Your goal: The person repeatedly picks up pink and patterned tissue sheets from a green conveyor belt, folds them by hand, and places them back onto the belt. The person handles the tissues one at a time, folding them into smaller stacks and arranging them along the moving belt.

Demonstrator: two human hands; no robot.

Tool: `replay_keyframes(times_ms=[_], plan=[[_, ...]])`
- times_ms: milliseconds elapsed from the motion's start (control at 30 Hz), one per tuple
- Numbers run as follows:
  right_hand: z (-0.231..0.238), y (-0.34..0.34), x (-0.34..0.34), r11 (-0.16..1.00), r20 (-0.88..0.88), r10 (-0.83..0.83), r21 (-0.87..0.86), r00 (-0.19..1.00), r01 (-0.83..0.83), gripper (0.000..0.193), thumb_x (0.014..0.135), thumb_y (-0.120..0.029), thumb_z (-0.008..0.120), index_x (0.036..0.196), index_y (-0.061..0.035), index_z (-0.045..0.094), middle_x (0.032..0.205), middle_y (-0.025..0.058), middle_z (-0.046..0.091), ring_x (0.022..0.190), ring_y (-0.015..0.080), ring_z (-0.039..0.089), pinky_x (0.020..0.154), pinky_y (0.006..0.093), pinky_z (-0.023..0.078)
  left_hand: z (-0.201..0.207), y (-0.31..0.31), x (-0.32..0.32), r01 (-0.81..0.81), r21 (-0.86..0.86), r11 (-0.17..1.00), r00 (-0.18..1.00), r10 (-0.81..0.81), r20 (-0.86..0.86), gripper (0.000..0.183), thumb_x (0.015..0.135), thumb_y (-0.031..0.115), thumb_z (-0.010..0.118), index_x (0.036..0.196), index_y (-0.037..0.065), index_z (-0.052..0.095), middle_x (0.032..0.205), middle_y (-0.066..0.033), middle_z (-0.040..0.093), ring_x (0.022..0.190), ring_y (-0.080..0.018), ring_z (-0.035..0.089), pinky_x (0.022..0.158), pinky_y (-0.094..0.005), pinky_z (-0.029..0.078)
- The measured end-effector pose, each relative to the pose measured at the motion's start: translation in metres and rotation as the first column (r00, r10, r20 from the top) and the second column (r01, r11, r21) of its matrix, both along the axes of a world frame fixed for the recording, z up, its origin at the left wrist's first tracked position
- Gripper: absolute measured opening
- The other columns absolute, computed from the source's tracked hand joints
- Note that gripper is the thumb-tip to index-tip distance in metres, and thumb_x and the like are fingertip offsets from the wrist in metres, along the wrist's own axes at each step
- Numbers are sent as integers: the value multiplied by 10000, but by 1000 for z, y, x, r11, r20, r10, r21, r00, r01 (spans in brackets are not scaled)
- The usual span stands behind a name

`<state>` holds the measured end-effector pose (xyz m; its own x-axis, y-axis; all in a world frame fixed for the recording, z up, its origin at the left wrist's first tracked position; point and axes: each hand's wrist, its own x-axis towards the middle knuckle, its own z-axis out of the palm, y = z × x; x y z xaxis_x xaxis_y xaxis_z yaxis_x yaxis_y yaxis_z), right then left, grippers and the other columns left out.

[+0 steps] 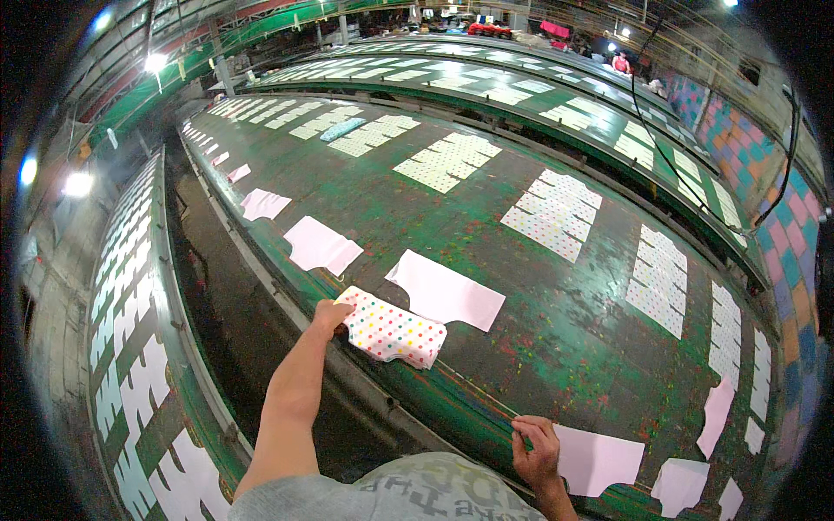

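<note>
My left hand grips the left end of a white fabric piece with red, yellow and green polka dots. It looks like a small stack, held over the near edge of a long green printing table. Just beyond it lies a plain pale pink cut piece, flat on the table and partly overlapped. My right hand is at the table's near edge, fingers curled with thumb and forefinger apart, and nothing shows between them. Right beside that hand lies another plain pale pink piece.
More plain pieces line the near edge. Dotted cut panels run along the table's far side. A light blue bundle sits among them. Another panel-covered table stands left, across a dark aisle. A person is far back.
</note>
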<state>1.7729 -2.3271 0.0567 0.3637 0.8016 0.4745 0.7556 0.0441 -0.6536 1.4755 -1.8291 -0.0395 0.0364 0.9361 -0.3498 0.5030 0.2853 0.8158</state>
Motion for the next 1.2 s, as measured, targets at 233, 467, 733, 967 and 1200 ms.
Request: replay_keyframes(times_ms=[233,467,733,967,1200], plan=[[-13,8,-1,998,-13,57,3,998,-57,224,843,60,741,1045,-34,718,1058,178,730,1010,380,716,878,445,585,28,-46,24,109,82,991,780,-136,611,299,844,8,832,1101,-32,684,992,-106,761,846,-191,731,743,-354,588],[-54,51,-4,973,-381,-37,-226,924,-55,233,988,-48,694,1219,-23,693,1178,124,721,1008,252,721,911,398,577,142,-112,73,342,207,917,675,-392,625,310,832,-84,820,1057,39,647,1007,-75,744,852,-156,725,785,-341,616],[-82,193,-54,945,-900,327,309,-287,106,767,1092,-610,403,1560,-4,436,1484,198,596,1298,374,618,1121,559,467,214,-108,68,543,223,809,327,-449,832,343,847,-67,837,1114,54,658,1019,-54,752,921,-143,721,833,-332,610],[-48,249,-130,895,-767,326,438,-553,-79,1032,1012,-798,302,1615,39,338,1646,255,405,1490,412,458,1246,570,338,201,-16,37,441,29,897,470,-259,844,270,908,-35,804,1110,35,638,1053,-69,740,927,-155,724,855,-324,606],[-21,295,-171,982,-955,-93,-134,283,-130,596,988,-105,705,1506,67,464,1344,148,680,1180,255,707,1036,414,571,165,49,25,418,-2,909,485,-221,846,288,905,-10,810,1139,12,642,1072,-82,741,914,-172,735,824,-339,624]])
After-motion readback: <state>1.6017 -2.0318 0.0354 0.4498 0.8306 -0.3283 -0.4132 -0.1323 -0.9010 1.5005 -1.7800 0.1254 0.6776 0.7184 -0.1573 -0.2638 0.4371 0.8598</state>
